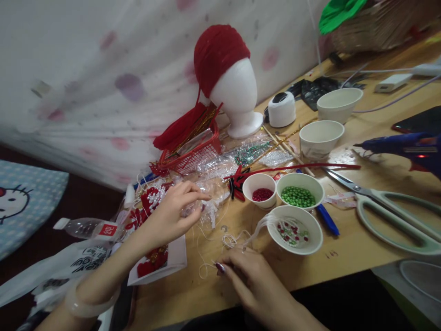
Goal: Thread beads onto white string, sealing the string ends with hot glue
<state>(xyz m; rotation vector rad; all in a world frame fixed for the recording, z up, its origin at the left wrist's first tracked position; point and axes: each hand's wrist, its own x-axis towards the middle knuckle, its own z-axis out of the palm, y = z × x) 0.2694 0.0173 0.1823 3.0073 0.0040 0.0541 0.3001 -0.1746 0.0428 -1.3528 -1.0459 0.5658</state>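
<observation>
A wooden worktable (165, 301) spreads beneath a person's two bare hands. At its back, a white foam head (237, 85) wears a red cap (220, 53); large scissors (363, 191) lie at the right. The left hand (179, 207), fingers extended and loosely bent, is above clear plastic wrapping; whether it holds anything cannot be told. The right hand (251, 273), near the table's front edge, pinches white thread (231, 242) narrowly between thumb and finger. The thread loops across the wood beside the fingertips, near a pale bowl (294, 247) containing mixed beads (292, 233).
</observation>
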